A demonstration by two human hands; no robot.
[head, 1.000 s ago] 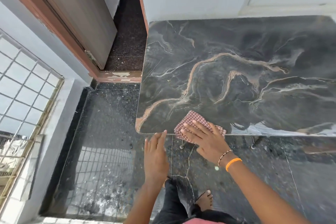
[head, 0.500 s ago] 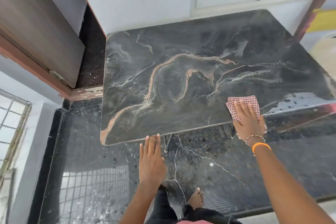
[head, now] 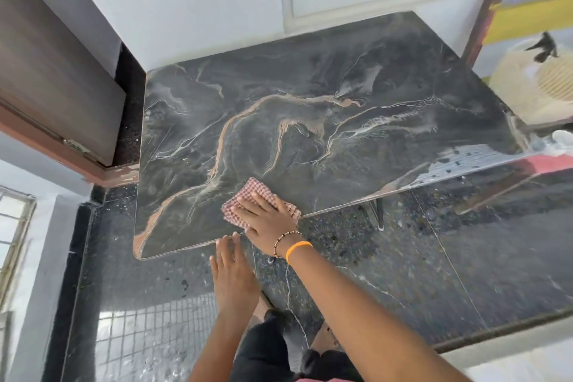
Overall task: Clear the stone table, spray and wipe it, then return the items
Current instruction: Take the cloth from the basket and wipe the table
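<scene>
Two hands: R hand [head: 269, 218] flat, pressing checked cloth [head: 248, 195] on stone table [head: 341, 139]; L hand [head: 232, 273] open, holds nothing.

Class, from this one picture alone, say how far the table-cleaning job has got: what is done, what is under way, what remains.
Done: the stone table holds nothing but the cloth, so clearing looks finished. Under way: the right hand presses a checked cloth flat near the front edge, wiping; the left hand rests open at that edge. Left: returning the items, none of which are in view.
</scene>
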